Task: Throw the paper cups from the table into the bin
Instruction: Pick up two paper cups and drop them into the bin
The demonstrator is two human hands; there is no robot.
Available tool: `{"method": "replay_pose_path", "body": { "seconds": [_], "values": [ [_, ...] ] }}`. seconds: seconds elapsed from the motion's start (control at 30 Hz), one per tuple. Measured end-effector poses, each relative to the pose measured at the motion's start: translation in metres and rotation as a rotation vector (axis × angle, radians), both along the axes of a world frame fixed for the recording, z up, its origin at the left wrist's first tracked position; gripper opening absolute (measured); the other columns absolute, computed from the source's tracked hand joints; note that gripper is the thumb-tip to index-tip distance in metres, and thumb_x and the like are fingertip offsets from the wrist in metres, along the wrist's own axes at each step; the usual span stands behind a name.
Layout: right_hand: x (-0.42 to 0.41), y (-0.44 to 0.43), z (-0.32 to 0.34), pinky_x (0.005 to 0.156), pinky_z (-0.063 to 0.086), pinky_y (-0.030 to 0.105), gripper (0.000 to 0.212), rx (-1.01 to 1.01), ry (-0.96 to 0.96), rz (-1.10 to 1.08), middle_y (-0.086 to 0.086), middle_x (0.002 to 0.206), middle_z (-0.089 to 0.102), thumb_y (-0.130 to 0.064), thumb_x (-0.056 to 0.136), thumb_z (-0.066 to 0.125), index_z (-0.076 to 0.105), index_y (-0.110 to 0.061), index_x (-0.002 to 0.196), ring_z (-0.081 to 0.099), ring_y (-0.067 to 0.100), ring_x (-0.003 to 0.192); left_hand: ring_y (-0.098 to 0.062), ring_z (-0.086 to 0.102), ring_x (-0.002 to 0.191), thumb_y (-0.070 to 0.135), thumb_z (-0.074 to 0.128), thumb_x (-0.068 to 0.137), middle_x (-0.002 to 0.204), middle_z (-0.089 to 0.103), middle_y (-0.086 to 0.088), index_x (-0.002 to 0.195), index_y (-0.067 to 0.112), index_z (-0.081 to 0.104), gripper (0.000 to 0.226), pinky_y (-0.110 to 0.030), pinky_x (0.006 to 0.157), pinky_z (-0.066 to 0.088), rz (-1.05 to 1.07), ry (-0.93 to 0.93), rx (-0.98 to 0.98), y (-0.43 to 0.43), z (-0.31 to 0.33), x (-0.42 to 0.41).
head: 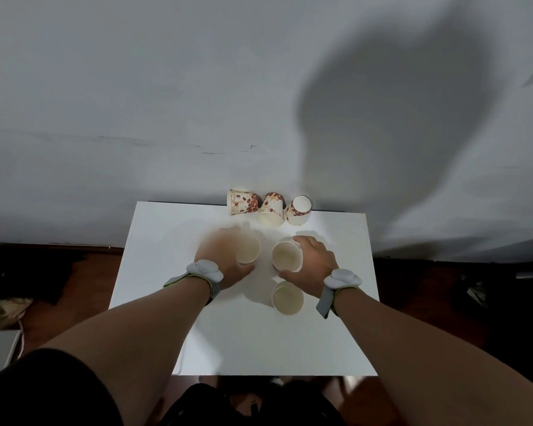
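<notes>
White and flat, the table point(154, 272) fills the middle of the frame, with six paper cups on it. The left hand point(225, 256) is curled around a cup point(248, 249) just left of the middle. Its fingers wrap the far side and its thumb point(243, 268) presses the near side. This hand looks blurry. The right hand point(316, 261) is curled around another cup point(287, 256) just right of the middle, with fingers on the far side and thumb on the near rim. Both cups have their open tops facing up. A third cup point(287, 298) stands by itself a little lower in the frame, close to the right thumb, and no hand touches it. Three patterned cups point(270, 209) lie tipped over in a row at the far edge of the table, near the grey wall point(136, 103). Each wrist has a grey band point(205, 270) on it.
</notes>
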State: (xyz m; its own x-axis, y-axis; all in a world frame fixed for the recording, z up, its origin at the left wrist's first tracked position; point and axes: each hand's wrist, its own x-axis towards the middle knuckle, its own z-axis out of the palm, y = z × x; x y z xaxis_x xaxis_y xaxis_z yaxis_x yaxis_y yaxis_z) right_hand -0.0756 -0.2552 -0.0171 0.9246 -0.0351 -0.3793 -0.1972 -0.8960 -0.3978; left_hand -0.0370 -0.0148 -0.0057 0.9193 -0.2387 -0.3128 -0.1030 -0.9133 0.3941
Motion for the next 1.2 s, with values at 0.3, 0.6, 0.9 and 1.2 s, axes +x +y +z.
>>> {"method": "replay_pose_path", "body": {
  "seconds": [0.3, 0.6, 0.9, 1.2],
  "values": [
    [0.005, 0.004, -0.003, 0.091, 0.047, 0.044, 0.08, 0.017, -0.036, 0.074, -0.007, 0.138, 0.057, -0.069, 0.061, 0.073, 0.045, -0.044, 0.132, 0.058, 0.028, 0.122, -0.033, 0.057, 0.129, 0.062, 0.072, 0.083, 0.146, 0.057, -0.006, 0.152, 0.021, 0.044, 0.085, -0.048, 0.104, 0.051, 0.027, 0.086, -0.062, -0.001, -0.004, 0.002],
    [0.003, 0.004, 0.007, 0.097, 0.046, 0.042, 0.076, 0.01, -0.065, 0.037, -0.006, 0.143, 0.055, -0.07, 0.065, 0.072, 0.049, -0.04, 0.132, 0.055, 0.026, 0.127, -0.031, 0.059, 0.121, 0.061, 0.077, 0.077, 0.138, 0.059, -0.003, 0.144, 0.025, 0.049, 0.081, -0.045, 0.096, 0.055, 0.025, 0.04, -0.087, 0.001, 0.011, 0.004],
    [-0.017, -0.02, 0.028, 0.118, 0.034, 0.043, 0.089, 0.038, -0.098, -0.064, -0.003, 0.162, 0.04, -0.064, 0.072, 0.078, 0.046, -0.027, 0.146, 0.039, 0.024, 0.147, -0.03, 0.057, 0.123, 0.063, 0.077, 0.075, 0.138, 0.057, -0.001, 0.142, 0.029, 0.049, 0.08, -0.044, 0.097, 0.052, -0.026, -0.008, -0.105, -0.012, 0.031, 0.002],
    [-0.046, -0.065, 0.051, 0.121, 0.033, 0.04, 0.088, -0.026, -0.18, -0.141, -0.002, 0.165, 0.037, -0.061, 0.073, 0.08, 0.047, -0.024, 0.146, 0.035, 0.021, 0.152, -0.03, 0.056, 0.124, 0.066, 0.073, 0.071, 0.139, 0.057, 0.002, 0.14, 0.037, 0.048, 0.079, -0.043, 0.1, 0.05, -0.108, -0.085, -0.121, -0.058, 0.055, -0.009]
  ]
}}
